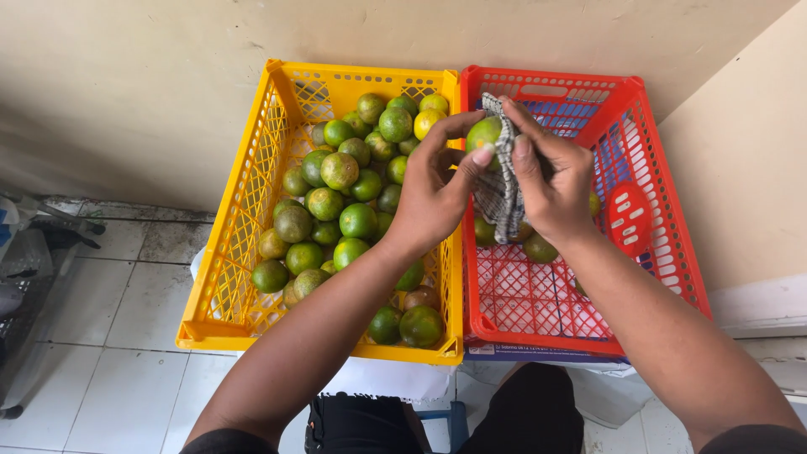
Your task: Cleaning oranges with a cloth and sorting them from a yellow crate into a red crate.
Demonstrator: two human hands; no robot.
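**Fruit Wiped Over Two Crates**

Both forearms reached up from the frame's bottom edge. The left hand (433, 197) was clamped around a green citrus fruit (484, 132), fingertips curled over it, above the seam between the crates. The right hand (551, 181) pressed a checked grey cloth (503, 189) against that fruit. Below, the yellow crate (231, 252) held many green fruits (336, 210); the red crate (664, 244) beside it held only a few.

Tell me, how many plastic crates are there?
2. The yellow crate sits on the left, heaped with green citrus fruits; the red crate sits right beside it, holding only a few.
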